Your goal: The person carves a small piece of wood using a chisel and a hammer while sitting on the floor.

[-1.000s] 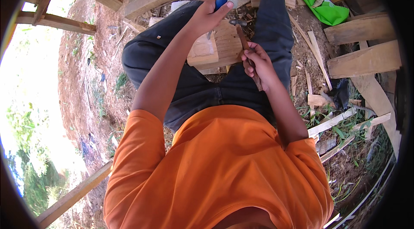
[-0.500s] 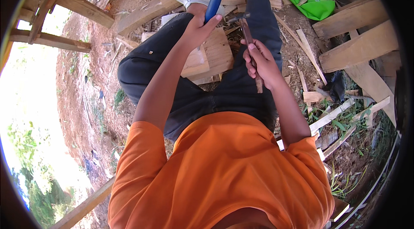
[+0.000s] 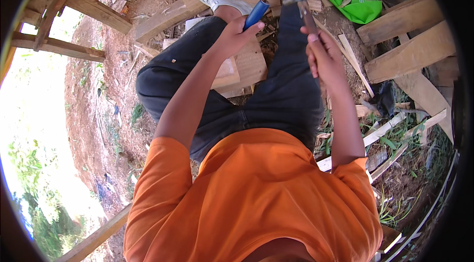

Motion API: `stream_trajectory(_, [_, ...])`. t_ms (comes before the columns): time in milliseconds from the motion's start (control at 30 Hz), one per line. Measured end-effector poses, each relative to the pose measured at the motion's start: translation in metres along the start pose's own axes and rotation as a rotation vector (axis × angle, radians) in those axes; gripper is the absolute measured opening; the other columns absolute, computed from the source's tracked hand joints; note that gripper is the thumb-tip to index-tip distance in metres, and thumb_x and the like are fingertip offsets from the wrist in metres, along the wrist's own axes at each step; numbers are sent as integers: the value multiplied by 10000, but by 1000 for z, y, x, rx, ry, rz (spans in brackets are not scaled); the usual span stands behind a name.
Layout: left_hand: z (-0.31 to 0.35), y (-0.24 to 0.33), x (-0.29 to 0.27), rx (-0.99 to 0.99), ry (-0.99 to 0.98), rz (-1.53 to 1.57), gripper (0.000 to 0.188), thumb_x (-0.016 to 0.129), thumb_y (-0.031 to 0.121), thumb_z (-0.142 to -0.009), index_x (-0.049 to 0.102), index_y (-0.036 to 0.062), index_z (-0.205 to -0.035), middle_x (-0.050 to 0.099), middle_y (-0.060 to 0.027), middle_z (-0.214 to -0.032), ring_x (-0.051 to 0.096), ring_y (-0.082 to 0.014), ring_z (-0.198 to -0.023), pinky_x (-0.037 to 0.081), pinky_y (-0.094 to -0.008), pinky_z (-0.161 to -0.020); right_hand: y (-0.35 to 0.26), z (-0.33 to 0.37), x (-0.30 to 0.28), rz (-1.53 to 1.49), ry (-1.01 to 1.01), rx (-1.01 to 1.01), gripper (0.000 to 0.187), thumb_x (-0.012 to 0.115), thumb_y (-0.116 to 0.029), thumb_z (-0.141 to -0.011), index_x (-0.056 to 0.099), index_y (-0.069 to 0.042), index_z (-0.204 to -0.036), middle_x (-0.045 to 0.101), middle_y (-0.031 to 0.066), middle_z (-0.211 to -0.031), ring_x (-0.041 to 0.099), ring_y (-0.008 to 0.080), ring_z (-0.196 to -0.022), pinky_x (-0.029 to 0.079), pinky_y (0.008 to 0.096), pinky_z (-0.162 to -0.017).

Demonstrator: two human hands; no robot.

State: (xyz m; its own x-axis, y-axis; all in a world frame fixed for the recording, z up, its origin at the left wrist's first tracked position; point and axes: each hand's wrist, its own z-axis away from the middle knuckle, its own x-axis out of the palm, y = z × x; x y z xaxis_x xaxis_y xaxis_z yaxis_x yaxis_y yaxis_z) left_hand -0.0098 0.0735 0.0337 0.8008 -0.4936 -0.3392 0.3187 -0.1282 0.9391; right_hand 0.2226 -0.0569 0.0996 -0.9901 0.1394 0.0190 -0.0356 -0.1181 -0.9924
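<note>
Left hand (image 3: 236, 40): fingers were wrapped round a blue handle (image 3: 256, 15), tilted near the far side of the wooden block (image 3: 254, 63).
Right hand (image 3: 327, 57): fingers were closed on a hammer (image 3: 307, 14), its head beyond and right of the block.
Change: the hammer had moved farther from the block, leaving it apart from the blue handle.

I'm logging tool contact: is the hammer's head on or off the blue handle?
Off: the hammer in the right hand has its head right of the blue handle, with a visible gap between.
</note>
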Motion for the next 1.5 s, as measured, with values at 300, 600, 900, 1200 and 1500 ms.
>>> stream_trajectory(300, [-9, -15, 13, 137, -44, -171, 454, 650, 479, -997, 555, 36, -974, 500, 22, -672, 500, -83, -583, 423, -283, -533, -11, -14, -2, 151, -22, -14, 346, 506, -305, -1087, 568, -68, -1332, 410, -78, -696, 344, -10, -493, 295, 191, -416])
stream_trajectory(600, [-9, 0, 6, 17, -162, -92, 503, 637, 525, -998, 608, 27, -935, 501, 17, -703, 476, -91, -664, 416, -299, -602, 14, -19, -5, 170, 5, -102, 289, 521, -297, -1075, 596, -94, -1267, 458, -60, -718, 374, 7, -514, 314, 207, -439])
stream_trajectory(900, [-15, -5, 6, -17, -196, -158, 521, 638, 544, -989, 608, 25, -952, 487, 17, -693, 476, -91, -656, 410, -300, -597, 18, -19, -10, 108, 17, -30, 329, 522, -301, -1076, 558, -71, -1308, 451, -58, -703, 370, 14, -490, 316, 200, -418])
stream_trajectory(1200, [-18, -15, 7, -14, -195, -239, 528, 645, 530, -987, 610, 6, -1041, 539, -17, -677, 550, -109, -640, 453, -315, -588, 28, -22, -18, 216, -113, 69, 349, 511, -268, -1085, 543, -46, -1353, 386, -72, -697, 333, 5, -478, 296, 204, -408])
stream_trajectory(1500, [-22, -16, 5, -58, -216, -219, 519, 654, 523, -982, 607, 20, -1099, 481, 24, -701, 487, -77, -623, 416, -280, -577, 28, -27, -18, 223, -141, 166, 328, 516, -303, -1075, 579, -74, -1300, 421, -64, -705, 357, -2, -490, 307, 197, -419])
